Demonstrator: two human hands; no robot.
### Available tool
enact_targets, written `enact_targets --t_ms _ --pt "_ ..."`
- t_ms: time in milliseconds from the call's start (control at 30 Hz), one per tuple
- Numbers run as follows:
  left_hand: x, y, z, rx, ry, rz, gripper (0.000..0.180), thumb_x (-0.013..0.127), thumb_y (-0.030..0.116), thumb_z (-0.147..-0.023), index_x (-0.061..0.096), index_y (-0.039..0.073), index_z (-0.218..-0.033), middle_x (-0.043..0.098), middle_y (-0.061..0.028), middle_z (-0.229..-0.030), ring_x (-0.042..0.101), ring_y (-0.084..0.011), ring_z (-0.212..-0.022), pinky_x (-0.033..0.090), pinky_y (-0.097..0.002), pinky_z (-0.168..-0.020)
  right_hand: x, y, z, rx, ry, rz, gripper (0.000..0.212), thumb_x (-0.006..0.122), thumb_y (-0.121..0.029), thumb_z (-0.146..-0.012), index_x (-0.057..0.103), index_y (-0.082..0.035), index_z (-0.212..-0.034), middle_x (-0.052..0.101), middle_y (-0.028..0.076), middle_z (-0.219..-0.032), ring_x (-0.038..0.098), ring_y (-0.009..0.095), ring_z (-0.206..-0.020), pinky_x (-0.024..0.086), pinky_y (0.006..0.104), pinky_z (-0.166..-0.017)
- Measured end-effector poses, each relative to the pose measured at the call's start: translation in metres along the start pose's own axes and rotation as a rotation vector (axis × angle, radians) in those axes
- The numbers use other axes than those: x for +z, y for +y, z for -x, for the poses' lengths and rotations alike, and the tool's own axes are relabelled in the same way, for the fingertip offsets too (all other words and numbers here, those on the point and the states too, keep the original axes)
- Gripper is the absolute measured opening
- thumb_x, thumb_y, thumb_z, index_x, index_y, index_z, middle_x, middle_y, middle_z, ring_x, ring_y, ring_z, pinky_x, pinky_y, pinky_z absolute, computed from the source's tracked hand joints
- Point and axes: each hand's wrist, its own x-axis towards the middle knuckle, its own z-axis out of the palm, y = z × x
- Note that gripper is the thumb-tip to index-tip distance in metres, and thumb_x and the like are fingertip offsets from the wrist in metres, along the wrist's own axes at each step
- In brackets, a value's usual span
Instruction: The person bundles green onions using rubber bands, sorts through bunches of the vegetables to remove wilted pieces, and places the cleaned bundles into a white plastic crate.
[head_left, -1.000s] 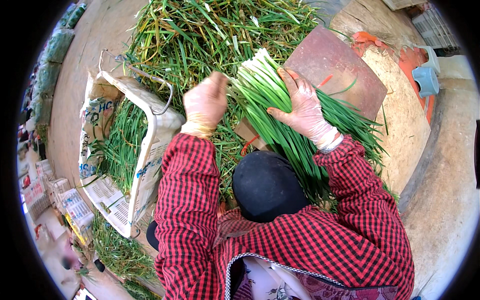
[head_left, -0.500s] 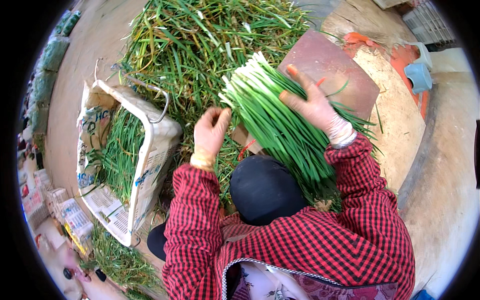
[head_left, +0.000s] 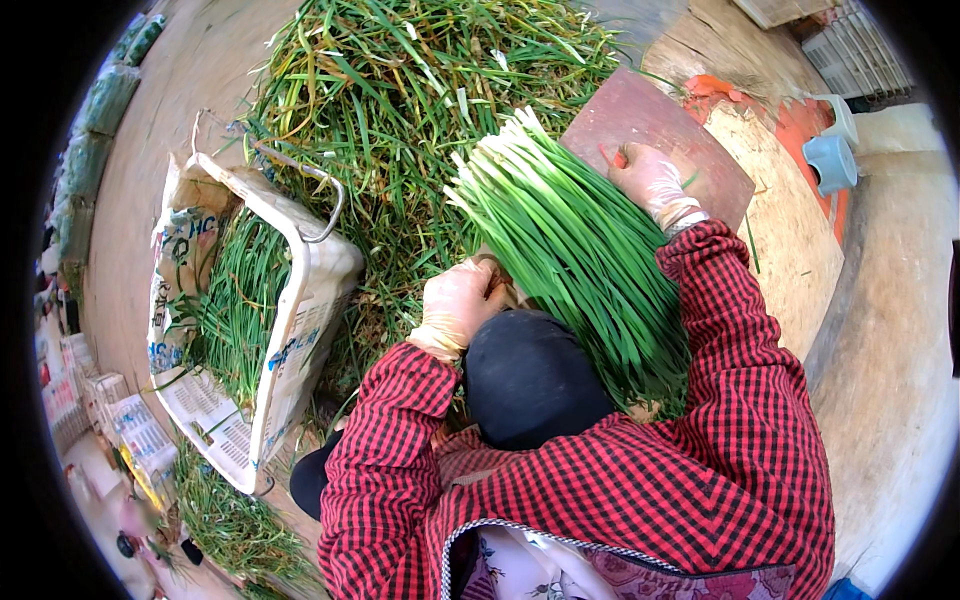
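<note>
A thick bundle of green chives [head_left: 570, 250] lies in front of me, pale stem ends pointing away and leaf tips toward me. My right hand [head_left: 650, 180] is closed at the bundle's right side, pinching the end of a thin red tie [head_left: 605, 155]. At the left side, low by my black-covered knee [head_left: 535, 380], my left hand [head_left: 465, 300] is closed, fingers curled beside the stalks. Whatever it grips is hidden. Beneath the bundle's upper right lies a dark reddish board [head_left: 680, 130].
A large heap of loose, partly yellowed greens [head_left: 400, 110] spreads ahead. To the left, a white plastic crate [head_left: 275, 360] with a metal handle lies tipped, holding more chives [head_left: 245, 290]. A light blue plastic stool [head_left: 830, 163] stands at right. Wrapped green bales [head_left: 85, 170] line the far left.
My right hand has left the top of the bundle and closed on the red tie at its right. My left hand has moved right and nearer, down beside the stalks.
</note>
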Motion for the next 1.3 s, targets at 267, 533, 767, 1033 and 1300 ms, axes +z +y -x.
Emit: enact_targets --t_ms 267,533,767,1033,1300 --pt "-0.007 -0.013 0.004 -0.287 -0.024 0.505 0.011 0.068 0.01 -0.082 0.063 0.0 -0.086 0.066 -0.0067 -0.073 0.065 -0.0124 -0.064 0.052 -0.0294 -0.058 0.03 0.002 0.004 -0.081 0.1 -0.469 0.024 0.068 -0.026 -0.081 0.07 -0.009 -0.098 0.07 0.012 -0.084 0.068 0.022 -0.08 0.052 0.0336 -0.075" --pt "-0.015 -0.017 0.006 -0.415 -0.227 1.561 0.024 0.054 0.01 -0.096 0.058 -0.004 -0.116 0.07 -0.0139 -0.097 0.068 -0.0206 -0.085 0.056 -0.0315 -0.077 0.04 -0.01 0.012 -0.063 0.065 -0.959 0.019 0.065 -0.01 -0.09 0.072 -0.002 -0.105 0.074 0.006 -0.095 0.066 0.01 -0.083 0.051 0.0246 -0.076" --pt "-0.009 -0.017 0.002 -0.376 -0.373 1.672 0.025 0.051 0.014 -0.099 0.059 -0.002 -0.116 0.068 -0.0177 -0.106 0.068 -0.0266 -0.098 0.056 -0.0361 -0.085 0.044 -0.019 0.014 -0.191 0.241 -0.91 0.02 0.062 -0.007 -0.092 0.069 0.0 -0.11 0.071 0.006 -0.095 0.064 0.01 -0.084 0.051 0.0241 -0.079" --pt "-0.001 -0.013 0.004 -0.27 -0.291 1.433 0.023 0.059 0.015 -0.098 0.061 -0.003 -0.112 0.07 -0.0108 -0.099 0.068 -0.0193 -0.088 0.056 -0.0312 -0.08 0.026 -0.02 0.015 -0.132 0.081 -0.869 0.023 0.066 -0.017 -0.089 0.07 0.0 -0.103 0.072 0.007 -0.087 0.063 0.009 -0.08 0.05 0.0253 -0.075" --pt "-0.038 0.017 -0.013 0.115 -0.208 0.655 0.015 0.053 0.011 -0.098 0.063 0.0 -0.102 0.069 -0.0095 -0.083 0.068 -0.0162 -0.076 0.055 -0.0293 -0.07 -0.038 -0.042 0.028 -0.098 -0.168 -0.531 0.029 0.071 -0.023 -0.084 0.069 0.0 -0.101 0.069 0.006 -0.084 0.062 0.011 -0.078 0.049 0.0259 -0.073"
